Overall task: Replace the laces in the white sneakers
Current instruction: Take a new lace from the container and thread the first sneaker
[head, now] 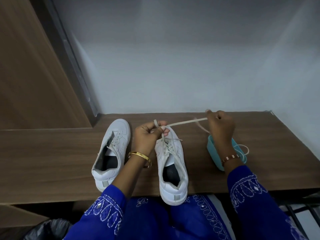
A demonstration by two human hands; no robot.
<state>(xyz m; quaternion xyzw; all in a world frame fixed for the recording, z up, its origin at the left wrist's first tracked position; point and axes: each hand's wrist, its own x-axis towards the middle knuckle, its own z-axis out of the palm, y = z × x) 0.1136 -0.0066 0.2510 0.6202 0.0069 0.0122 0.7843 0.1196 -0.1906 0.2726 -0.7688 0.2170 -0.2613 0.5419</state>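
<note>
White sneaker, laced (170, 163): sits on the counter at 6 o'clock of the scene, heel hanging a little over the near edge, toe pointing to 12; lace crossed through its eyelets.
Lace (187, 122): pale strip pulled taut from the toe end of the laced sneaker out toward 2 o'clock, strung between both hands.
Left hand (149, 135): fingers curled, pinching the lace just above the sneaker's toe; short free end sticks up past the knuckles.
Right hand (220, 126): fingers curled round the far end of the lace, raised above the counter at 2 o'clock of the sneaker.
Second white sneaker (110, 153): at 9 o'clock of the first, just beside the left forearm, eyelets bare, tongue open.
Teal container (212, 151): on the counter at 3 o'clock, partly under the right wrist; loop of white lace (244, 150) hanging over its far side.
Counter (52, 153): brown wood grain.
Wrists: gold bangle (140, 155) left, beaded bracelet (230, 157) right; blue embroidered sleeves.
</note>
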